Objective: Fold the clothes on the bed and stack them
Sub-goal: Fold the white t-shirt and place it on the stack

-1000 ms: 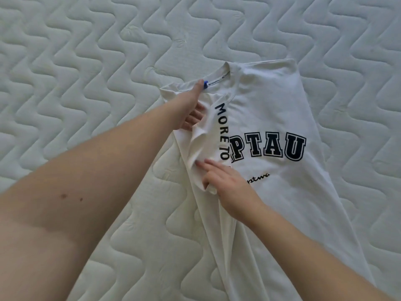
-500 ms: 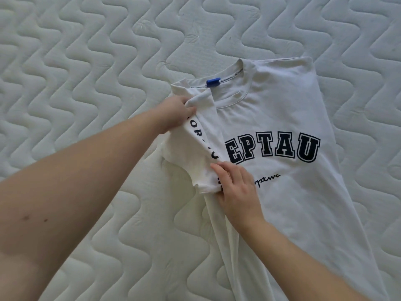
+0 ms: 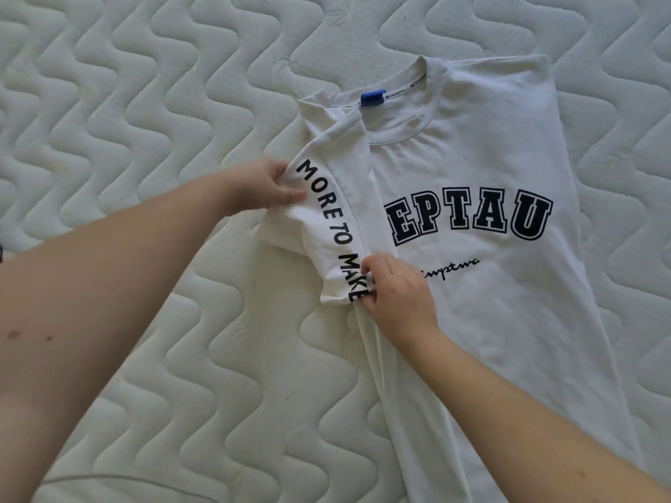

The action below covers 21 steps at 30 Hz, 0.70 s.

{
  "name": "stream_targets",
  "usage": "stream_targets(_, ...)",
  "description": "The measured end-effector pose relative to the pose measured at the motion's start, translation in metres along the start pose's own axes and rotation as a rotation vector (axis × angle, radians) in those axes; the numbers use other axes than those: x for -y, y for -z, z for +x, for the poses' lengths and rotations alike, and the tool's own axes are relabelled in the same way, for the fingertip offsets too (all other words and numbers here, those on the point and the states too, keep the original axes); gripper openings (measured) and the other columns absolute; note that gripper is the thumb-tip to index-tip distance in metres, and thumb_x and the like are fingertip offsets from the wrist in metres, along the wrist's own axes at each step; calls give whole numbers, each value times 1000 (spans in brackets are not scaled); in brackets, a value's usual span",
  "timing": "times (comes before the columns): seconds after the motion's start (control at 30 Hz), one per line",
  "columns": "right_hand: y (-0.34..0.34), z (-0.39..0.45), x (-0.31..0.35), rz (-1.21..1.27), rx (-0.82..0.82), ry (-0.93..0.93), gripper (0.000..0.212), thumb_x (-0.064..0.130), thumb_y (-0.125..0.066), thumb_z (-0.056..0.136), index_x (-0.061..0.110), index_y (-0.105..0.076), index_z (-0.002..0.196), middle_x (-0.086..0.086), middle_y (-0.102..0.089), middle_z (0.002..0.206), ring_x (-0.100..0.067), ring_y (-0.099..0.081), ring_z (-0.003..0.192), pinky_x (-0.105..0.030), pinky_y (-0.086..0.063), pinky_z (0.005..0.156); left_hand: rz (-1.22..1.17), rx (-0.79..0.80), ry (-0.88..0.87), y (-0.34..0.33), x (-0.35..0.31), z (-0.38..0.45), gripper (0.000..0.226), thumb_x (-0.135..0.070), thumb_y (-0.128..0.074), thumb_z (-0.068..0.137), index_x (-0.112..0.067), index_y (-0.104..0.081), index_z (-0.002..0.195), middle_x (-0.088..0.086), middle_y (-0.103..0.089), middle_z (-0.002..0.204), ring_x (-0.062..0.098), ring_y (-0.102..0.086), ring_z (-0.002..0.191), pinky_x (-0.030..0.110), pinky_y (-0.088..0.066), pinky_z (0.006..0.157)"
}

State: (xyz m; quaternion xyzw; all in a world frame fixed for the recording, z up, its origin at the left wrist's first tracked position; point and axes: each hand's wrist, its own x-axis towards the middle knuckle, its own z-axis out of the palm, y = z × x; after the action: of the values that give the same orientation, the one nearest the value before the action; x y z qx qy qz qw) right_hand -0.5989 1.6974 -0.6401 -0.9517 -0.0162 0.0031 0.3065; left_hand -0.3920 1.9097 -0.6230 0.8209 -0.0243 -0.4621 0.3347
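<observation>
Quilted mattress (image 3: 152,103) carries our white T-shirt (image 3: 490,321); left hand (image 3: 261,186) and right hand (image 3: 395,288) each pinch its folded-in sleeve (image 3: 326,226).

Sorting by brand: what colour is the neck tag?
Blue tag, clearest in the head view.
</observation>
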Motion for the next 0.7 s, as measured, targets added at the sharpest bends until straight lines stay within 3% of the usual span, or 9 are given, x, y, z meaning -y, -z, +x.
stream_targets(0.07, -2, 0, 3, -11, -16, 10, 32, 2, -80, 61, 9, -66, 89, -3, -61, 75, -28, -58, 64, -34, -47, 60, -31, -66, 7, 0, -1, -3, 9, -32, -68, 91, -36, -67, 99, -11, -73, 102, 7, -69, 91, 27, -52, 79)
stream_targets(0.2, -8, -4, 11, -31, 25, 75, 42, 4, -79, 64, 9, -69, 104, -5, -64, 82, -29, -61, 69, -35, -48, 62, 320, -352, 4, 5, 2, -4, 17, -40, -63, 92, -25, -64, 98, -6, -60, 79, 18, -57, 77, 30, -37, 63)
stream_targets(0.3, -9, -13, 7, 13, 62, 92, 35, 9, -75, 75, 8, -68, 110, -6, -64, 86, -29, -62, 76, -39, -51, 68, 447, -412, 23, 1, 10, 0, 22, -36, -60, 94, -16, -64, 102, 3, -58, 84, 26, -54, 85, 29, -33, 68)
stream_targets(0.37, -6, -22, 2, -6, 20, 57, 25, 15, -75, 81, 8, -69, 103, -6, -63, 84, -29, -60, 74, -38, -50, 69, 497, -396, 36, -4, 14, 2, 26, -36, -57, 95, -12, -62, 106, 6, -59, 92, 29, -56, 93, 29, -33, 72)
stream_targets(0.43, -4, -35, -1, -65, 0, 39, 17, 21, -74, 84, 8, -68, 94, -6, -61, 79, -29, -58, 70, -39, -48, 65, 445, -395, 44, -9, 13, 5, 31, -46, -56, 95, -16, -58, 105, 1, -57, 93, 25, -54, 90, 30, -35, 72)
stream_targets(0.53, -5, -51, -2, -181, 66, -19, 25, 31, -76, 80, 10, -65, 90, -6, -59, 80, -30, -58, 71, -39, -47, 64, 290, -449, 20, -15, 1, 14, 36, -58, -55, 91, -22, -55, 99, -5, -57, 89, 19, -53, 83, 30, -35, 62)
stream_targets(0.7, -11, -66, 7, -382, 211, -135, 46, 46, -82, 67, 14, -64, 94, -4, -59, 84, -29, -58, 74, -38, -43, 66, 211, -491, -10, -21, -25, 30, 29, -44, -58, 94, -15, -58, 100, 2, -58, 92, 21, -54, 84, 28, -37, 69)
